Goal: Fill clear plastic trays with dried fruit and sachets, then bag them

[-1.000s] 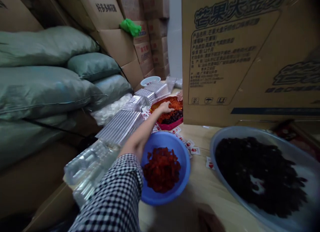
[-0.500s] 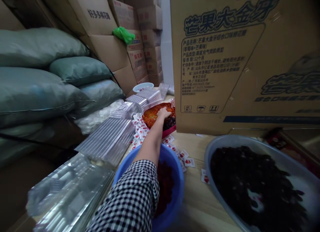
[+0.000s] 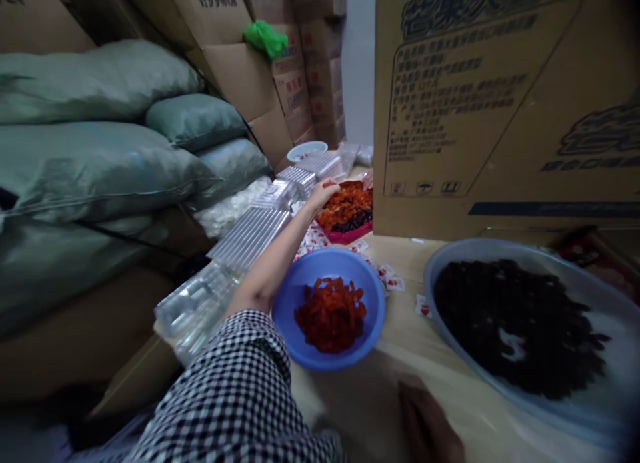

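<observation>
My left hand reaches far forward, at the left side of a pink-rimmed tray. Its fingers look bent and pressed together; what they hold, if anything, is too small to make out. Orange-red dried pieces fill much of the tray, with dark round pieces along its near right side. Under my outstretched forearm's right side stands a blue basin with red strips in it. Low in the picture, my right hand is dark and blurred over the table, its fingers unclear.
A wide pale basin of dark pieces stands at right, before a large carton. Small printed packets lie scattered around the tray. Clear plastic trays line the left edge, beside stuffed sacks. A pinkish shape shows beside the carton.
My left hand has moved from over the middle of the tray to its left side. My right hand has come into view at the bottom. The whole view has shifted, showing more of the blue basin.
</observation>
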{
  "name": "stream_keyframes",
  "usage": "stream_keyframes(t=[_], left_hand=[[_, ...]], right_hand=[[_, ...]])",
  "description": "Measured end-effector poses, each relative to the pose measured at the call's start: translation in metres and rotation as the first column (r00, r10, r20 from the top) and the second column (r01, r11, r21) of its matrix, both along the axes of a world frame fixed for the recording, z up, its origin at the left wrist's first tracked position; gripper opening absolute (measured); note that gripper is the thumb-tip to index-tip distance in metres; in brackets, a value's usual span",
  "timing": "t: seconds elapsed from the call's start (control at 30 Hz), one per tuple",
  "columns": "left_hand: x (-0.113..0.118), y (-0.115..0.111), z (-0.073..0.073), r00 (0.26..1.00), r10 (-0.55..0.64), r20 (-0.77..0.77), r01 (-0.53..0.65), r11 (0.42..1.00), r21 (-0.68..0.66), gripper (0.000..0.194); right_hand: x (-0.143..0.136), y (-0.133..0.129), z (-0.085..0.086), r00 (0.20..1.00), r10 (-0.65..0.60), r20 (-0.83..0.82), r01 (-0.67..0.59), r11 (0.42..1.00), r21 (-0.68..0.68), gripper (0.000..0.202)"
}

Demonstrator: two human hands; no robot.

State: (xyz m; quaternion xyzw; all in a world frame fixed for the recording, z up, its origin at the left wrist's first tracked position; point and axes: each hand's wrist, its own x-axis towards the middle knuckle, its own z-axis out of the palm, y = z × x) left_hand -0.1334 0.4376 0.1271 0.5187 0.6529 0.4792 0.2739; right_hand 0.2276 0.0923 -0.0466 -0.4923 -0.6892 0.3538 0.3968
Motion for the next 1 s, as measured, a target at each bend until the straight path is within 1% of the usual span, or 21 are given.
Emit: stream_keyframes(t=[0.07, 0.13, 0.17, 0.23, 0.3, 0.33, 0.37, 0.4, 0.47, 0.5, 0.53, 0.57, 0.6, 0.63, 0.7, 0.77, 0.8, 0.83, 0.9, 0.97, 1.0], left_hand=[[0.006, -0.054, 0.001, 0.988, -0.105, 0.111, 0.108, 0.994, -0.021, 0.014], [0.019, -0.114, -0.008, 0.953, -0.223, 0.204, 0.241, 0.969, -0.064, 0.016], [0.026, -0.143, -0.016, 0.943, -0.267, 0.199, 0.292, 0.951, -0.104, 0.017], [0.04, -0.194, -0.031, 0.929, -0.363, 0.077, 0.371, 0.914, -0.163, 0.021], [0.047, -0.228, -0.042, 0.872, -0.473, -0.123, 0.433, 0.865, -0.253, 0.029], [0.048, -0.239, -0.043, 0.839, -0.501, -0.213, 0.437, 0.853, -0.286, 0.031], [0.047, -0.246, -0.042, 0.815, -0.498, -0.295, 0.417, 0.859, -0.297, 0.029], [0.045, -0.25, -0.038, 0.808, -0.459, -0.37, 0.374, 0.884, -0.281, 0.024], [0.04, -0.255, -0.028, 0.804, -0.322, -0.499, 0.248, 0.946, -0.21, 0.016], [0.037, -0.257, -0.022, 0.795, -0.253, -0.551, 0.179, 0.966, -0.185, 0.015], [0.036, -0.261, -0.017, 0.781, -0.193, -0.594, 0.112, 0.979, -0.17, 0.015], [0.035, -0.268, -0.012, 0.762, -0.16, -0.627, 0.067, 0.983, -0.169, 0.017], [0.034, -0.276, -0.01, 0.744, -0.159, -0.649, 0.056, 0.983, -0.176, 0.021], [0.035, -0.287, -0.008, 0.73, -0.181, -0.659, 0.08, 0.98, -0.18, 0.026], [0.039, -0.312, -0.012, 0.709, -0.294, -0.64, 0.226, 0.956, -0.189, 0.032], [0.044, -0.337, -0.023, 0.672, -0.46, -0.581, 0.402, 0.885, -0.235, 0.038], [0.047, -0.346, -0.03, 0.643, -0.501, -0.579, 0.429, 0.862, -0.27, 0.036], [0.05, -0.352, -0.037, 0.615, -0.517, -0.596, 0.418, 0.854, -0.31, 0.031], [0.054, -0.355, -0.048, 0.56, -0.471, -0.681, 0.313, 0.882, -0.353, 0.018], [0.058, -0.348, -0.055, 0.521, -0.404, -0.752, 0.208, 0.914, -0.347, 0.015], [0.059, -0.343, -0.057, 0.517, -0.379, -0.768, 0.182, 0.925, -0.335, 0.016]], right_hand=[[0.004, -0.001, -0.01, 1.0, 0.012, 0.012, -0.012, 0.999, 0.031, 0.03], [0.005, -0.002, -0.014, 1.0, 0.016, 0.018, -0.017, 0.998, 0.056, 0.03], [0.005, -0.001, -0.014, 1.0, 0.014, 0.018, -0.015, 0.998, 0.056, 0.029], [0.004, -0.001, -0.01, 1.0, 0.02, 0.006, -0.02, 0.999, 0.049, 0.027], [0.001, 0.001, -0.004, 1.0, 0.028, -0.012, -0.027, 0.999, 0.045, 0.026], [0.0, 0.001, -0.001, 0.999, 0.027, -0.024, -0.026, 0.999, 0.045, 0.026], [0.0, 0.002, 0.001, 0.999, 0.029, -0.035, -0.028, 0.999, 0.043, 0.027], [-0.001, 0.002, 0.002, 0.999, 0.029, -0.045, -0.027, 0.999, 0.041, 0.027], [-0.001, 0.002, 0.004, 0.998, 0.025, -0.06, -0.022, 0.999, 0.045, 0.028], [-0.001, 0.002, 0.005, 0.998, 0.02, -0.065, -0.017, 0.998, 0.055, 0.029], [-0.001, 0.001, 0.005, 0.998, 0.02, -0.067, -0.015, 0.998, 0.063, 0.029], [-0.001, 0.001, 0.006, 0.998, 0.019, -0.066, -0.014, 0.998, 0.069, 0.03], [-0.001, 0.0, 0.007, 0.998, 0.018, -0.063, -0.014, 0.997, 0.073, 0.03], [-0.001, 0.0, 0.007, 0.998, 0.023, -0.061, -0.019, 0.997, 0.075, 0.031], [-0.001, -0.001, 0.006, 0.997, 0.035, -0.065, -0.03, 0.996, 0.079, 0.031], [-0.002, 0.001, 0.005, 0.996, 0.044, -0.078, -0.037, 0.995, 0.089, 0.032], [-0.003, 0.001, 0.004, 0.995, 0.046, -0.085, -0.038, 0.995, 0.091, 0.033], [-0.004, 0.002, 0.004, 0.995, 0.043, -0.091, -0.035, 0.995, 0.092, 0.033], [-0.004, 0.003, 0.004, 0.995, 0.04, -0.092, -0.032, 0.996, 0.083, 0.033], [-0.004, 0.003, 0.005, 0.995, 0.036, -0.093, -0.03, 0.997, 0.068, 0.033], [-0.004, 0.003, 0.006, 0.995, 0.037, -0.094, -0.031, 0.998, 0.058, 0.033]])
